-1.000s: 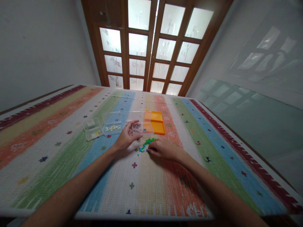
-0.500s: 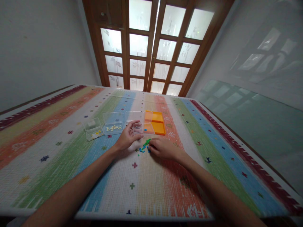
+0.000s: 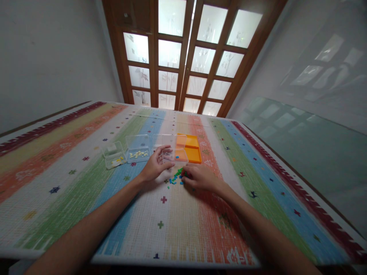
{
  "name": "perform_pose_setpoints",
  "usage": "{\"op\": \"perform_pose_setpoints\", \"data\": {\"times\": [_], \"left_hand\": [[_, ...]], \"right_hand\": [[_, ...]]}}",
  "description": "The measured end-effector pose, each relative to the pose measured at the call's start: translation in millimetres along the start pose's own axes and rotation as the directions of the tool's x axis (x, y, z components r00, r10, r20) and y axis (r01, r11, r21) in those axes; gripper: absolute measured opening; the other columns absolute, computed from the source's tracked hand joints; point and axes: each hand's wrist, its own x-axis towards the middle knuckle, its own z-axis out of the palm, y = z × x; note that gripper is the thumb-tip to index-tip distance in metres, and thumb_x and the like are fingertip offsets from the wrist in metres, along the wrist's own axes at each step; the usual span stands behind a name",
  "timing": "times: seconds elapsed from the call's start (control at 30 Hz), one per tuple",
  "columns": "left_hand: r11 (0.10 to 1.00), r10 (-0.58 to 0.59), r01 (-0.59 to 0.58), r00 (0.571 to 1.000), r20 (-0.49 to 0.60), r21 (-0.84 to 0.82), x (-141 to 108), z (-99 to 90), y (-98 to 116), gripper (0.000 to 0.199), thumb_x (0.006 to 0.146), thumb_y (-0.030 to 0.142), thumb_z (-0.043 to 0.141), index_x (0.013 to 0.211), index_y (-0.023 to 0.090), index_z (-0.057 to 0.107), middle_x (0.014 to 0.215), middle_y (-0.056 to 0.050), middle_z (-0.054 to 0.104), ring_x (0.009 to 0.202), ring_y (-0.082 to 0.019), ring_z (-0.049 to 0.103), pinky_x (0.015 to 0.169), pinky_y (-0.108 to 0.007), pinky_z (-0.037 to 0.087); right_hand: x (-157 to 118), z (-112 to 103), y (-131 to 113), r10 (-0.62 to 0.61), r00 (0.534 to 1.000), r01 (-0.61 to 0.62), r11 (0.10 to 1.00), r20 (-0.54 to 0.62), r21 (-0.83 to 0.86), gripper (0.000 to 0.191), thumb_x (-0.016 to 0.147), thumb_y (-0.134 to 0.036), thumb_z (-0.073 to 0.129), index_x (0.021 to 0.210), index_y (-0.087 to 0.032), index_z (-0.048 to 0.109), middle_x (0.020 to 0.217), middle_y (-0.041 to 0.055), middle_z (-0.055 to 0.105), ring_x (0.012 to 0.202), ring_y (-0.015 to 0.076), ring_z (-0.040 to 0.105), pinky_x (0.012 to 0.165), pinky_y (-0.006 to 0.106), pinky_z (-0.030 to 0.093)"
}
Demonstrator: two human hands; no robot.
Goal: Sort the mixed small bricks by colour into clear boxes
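Note:
Small green and blue pieces [image 3: 178, 173] lie in a loose pile on the striped tablecloth. My right hand [image 3: 197, 176] is at the pile's right side, its fingers bent together and pointing down; whatever is between the fingertips is too small to make out. At the left edge of a clear plastic box [image 3: 182, 154], my left hand [image 3: 157, 165] rests with thumb and fingers around the box's side. One blue piece [image 3: 177, 157] is inside that box. The box's clear lid stands open behind it.
An orange tray [image 3: 195, 154] sits behind and right of the clear box. To the left are an open clear box with pale pieces [image 3: 138, 154] and a smaller one with yellow and pale pieces [image 3: 117, 161]. Wooden glass-paned doors stand beyond the table.
My right hand has shifted slightly, uncovering a few more blue and green pieces near its fingertips. My left hand keeps its place at the box. The whole view has moved a little.

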Motion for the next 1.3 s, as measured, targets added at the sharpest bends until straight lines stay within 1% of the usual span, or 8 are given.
{"op": "perform_pose_setpoints", "data": {"times": [0.13,0.4,0.53,0.67,0.93,1.07,1.17,1.3], "left_hand": [[1.0,-0.008,0.008,1.0,-0.01,-0.009,0.6,-0.5,-1.1,0.066,0.069,0.024,0.081,0.129,0.022,0.053,0.129,-0.011,0.06,0.093,-0.016,0.065,0.092,-0.038,0.054],[1.0,0.0,0.0,1.0,-0.002,-0.008,1.0,0.2,1.7,0.064,0.069,0.023,0.08,0.127,0.02,0.053,0.129,-0.012,0.059,0.1,-0.018,0.064,0.096,-0.04,0.052],[1.0,-0.008,0.008,1.0,-0.001,-0.018,0.9,-0.3,1.7,0.065,0.068,0.024,0.081,0.127,0.021,0.053,0.129,-0.011,0.059,0.095,-0.017,0.065,0.091,-0.039,0.054],[1.0,0.01,-0.01,1.0,0.003,-0.023,1.6,-1.3,1.0,0.064,0.069,0.024,0.081,0.127,0.021,0.054,0.126,-0.011,0.06,0.092,-0.016,0.065,0.088,-0.037,0.055],[1.0,-0.003,0.002,1.0,-0.009,-0.029,1.4,-0.8,2.2,0.065,0.068,0.024,0.081,0.127,0.022,0.054,0.126,-0.011,0.061,0.091,-0.017,0.066,0.088,-0.038,0.055],[1.0,-0.009,0.009,1.0,-0.016,-0.017,2.0,-0.8,2.8,0.067,0.068,0.025,0.082,0.128,0.022,0.054,0.126,-0.01,0.061,0.09,-0.016,0.065,0.09,-0.038,0.054],[1.0,0.0,0.0,1.0,-0.007,-0.011,2.2,-1.0,2.3,0.066,0.068,0.025,0.081,0.128,0.022,0.054,0.126,-0.01,0.06,0.089,-0.016,0.065,0.088,-0.037,0.054],[1.0,0.015,-0.015,1.0,0.005,-0.015,2.3,-1.5,0.4,0.065,0.07,0.025,0.08,0.129,0.022,0.053,0.127,-0.011,0.06,0.091,-0.016,0.065,0.085,-0.035,0.054]], "right_hand": [[-0.5,4.0,0.8,-0.081,0.997,0.081,0.997,0.0,0.017,0.017,0.088,-0.016,0.062,0.1,-0.014,0.073,0.098,0.0089,0.07,0.086,0.0172,0.061,0.074,0.026,0.042],[1.3,6.5,-2.7,-0.005,1.0,0.005,1.0,-0.013,-0.029,0.012,0.092,-0.016,0.057,0.098,-0.013,0.068,0.099,0.0109,0.069,0.086,0.0184,0.06,0.074,0.027,0.04],[1.4,8.7,-3.8,0.029,0.999,-0.029,0.999,-0.036,-0.024,0.01,0.093,-0.02,0.059,0.096,-0.013,0.065,0.099,0.0108,0.069,0.086,0.0182,0.059,0.074,0.027,0.04],[3.1,8.9,-5.3,0.033,0.999,-0.034,0.999,-0.02,-0.031,0.009,0.092,-0.019,0.059,0.094,-0.013,0.066,0.096,0.0099,0.069,0.082,0.0172,0.058,0.071,0.026,0.037],[4.6,7.1,-8.7,0.033,0.999,-0.033,0.996,-0.002,-0.079,0.012,0.093,-0.018,0.057,0.097,-0.013,0.066,0.097,0.0105,0.069,0.084,0.0173,0.058,0.071,0.026,0.037],[3.3,7.9,-8.3,0.054,0.999,-0.054,0.996,-0.006,-0.071,0.013,0.094,-0.02,0.057,0.093,-0.012,0.067,0.094,0.0105,0.068,0.081,0.0171,0.058,0.071,0.026,0.036],[3.4,8.2,-6.2,0.026,1.0,-0.027,0.999,-0.011,-0.043,0.014,0.094,-0.018,0.057,0.09,-0.011,0.068,0.092,0.0101,0.068,0.079,0.0163,0.057,0.07,0.026,0.037],[4.1,8.8,-2.3,-0.095,0.995,0.096,0.995,0.007,-0.03,0.015,0.093,-0.015,0.057,0.092,-0.013,0.072,0.094,0.0096,0.07,0.081,0.0163,0.058,0.073,0.026,0.039]]}}
